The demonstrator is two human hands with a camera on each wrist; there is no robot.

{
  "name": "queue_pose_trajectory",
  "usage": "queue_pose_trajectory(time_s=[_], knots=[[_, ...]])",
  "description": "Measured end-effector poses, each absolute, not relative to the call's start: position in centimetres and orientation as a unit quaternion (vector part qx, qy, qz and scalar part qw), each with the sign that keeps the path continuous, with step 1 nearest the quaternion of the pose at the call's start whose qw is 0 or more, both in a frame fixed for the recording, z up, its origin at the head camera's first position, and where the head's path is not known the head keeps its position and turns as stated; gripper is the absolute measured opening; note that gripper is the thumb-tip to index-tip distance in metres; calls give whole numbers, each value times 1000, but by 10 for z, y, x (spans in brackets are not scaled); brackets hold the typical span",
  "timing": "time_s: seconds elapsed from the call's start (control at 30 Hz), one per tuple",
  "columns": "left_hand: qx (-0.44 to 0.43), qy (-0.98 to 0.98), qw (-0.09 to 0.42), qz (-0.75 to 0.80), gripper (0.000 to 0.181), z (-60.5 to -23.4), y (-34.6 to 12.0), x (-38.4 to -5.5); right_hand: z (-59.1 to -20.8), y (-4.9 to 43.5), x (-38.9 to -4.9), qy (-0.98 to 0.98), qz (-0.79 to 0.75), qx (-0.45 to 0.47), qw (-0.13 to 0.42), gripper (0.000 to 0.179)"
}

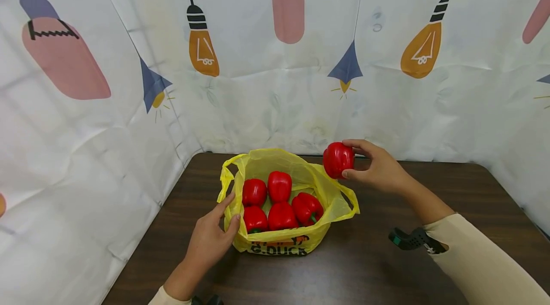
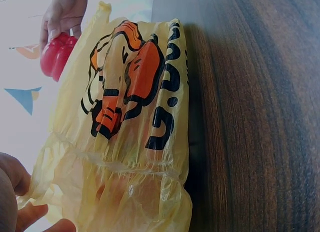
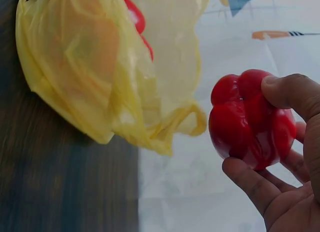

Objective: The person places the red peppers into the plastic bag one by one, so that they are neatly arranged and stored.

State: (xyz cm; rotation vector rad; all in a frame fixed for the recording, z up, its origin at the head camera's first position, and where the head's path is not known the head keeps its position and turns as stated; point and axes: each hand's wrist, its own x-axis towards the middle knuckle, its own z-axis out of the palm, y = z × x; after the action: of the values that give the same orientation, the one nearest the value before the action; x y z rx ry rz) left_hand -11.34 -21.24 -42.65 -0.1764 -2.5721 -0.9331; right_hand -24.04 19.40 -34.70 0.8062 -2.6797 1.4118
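A yellow plastic bag [image 1: 283,243] with black lettering and a printed cartoon stands with its mouth wide. Several red bell peppers [image 1: 279,186] lie inside it. My left hand [image 1: 210,236] grips the left edge of the bag, and in the left wrist view its fingers [image 2: 31,214] show at the bag's side. Above the bag's right rim, my right hand [image 1: 378,164] holds another red bell pepper [image 1: 337,160] between thumb and fingers. The right wrist view shows this bell pepper [image 3: 250,119] from its lobed end, beside the bag's handle.
The dark wooden table [image 1: 386,267] lies under the bag. Behind it and to the left hangs a white sheet [image 1: 266,85] printed with lamps and bulbs. A black strap [image 1: 414,240] is on the right wrist, at the cream sleeve.
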Motion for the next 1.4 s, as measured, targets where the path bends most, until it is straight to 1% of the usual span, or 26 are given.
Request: queue_pose_trajectory(time_s=[0.23,0.43,0.8,1.1,1.27,1.4], knots=[[-65,-918,201,-334,57,-426,-213,-113,-338,180,-238,-836,474,275,-15,77],[-63,-917,200,-339,57,-427,-213,-113,-338,163,-237,-836,464,293,-24,76],[-56,-918,191,-344,58,-426,-213,-113,-346,135,-235,-809,476,337,-69,76],[-60,-918,201,-335,58,-428,-214,-113,-358,118,-234,-815,469,322,-108,72],[-59,-918,202,-337,58,-428,-214,-113,-364,112,-236,-831,446,316,-107,72],[-60,-916,198,-343,58,-428,-215,-113,-367,108,-240,-846,425,308,-95,72]])
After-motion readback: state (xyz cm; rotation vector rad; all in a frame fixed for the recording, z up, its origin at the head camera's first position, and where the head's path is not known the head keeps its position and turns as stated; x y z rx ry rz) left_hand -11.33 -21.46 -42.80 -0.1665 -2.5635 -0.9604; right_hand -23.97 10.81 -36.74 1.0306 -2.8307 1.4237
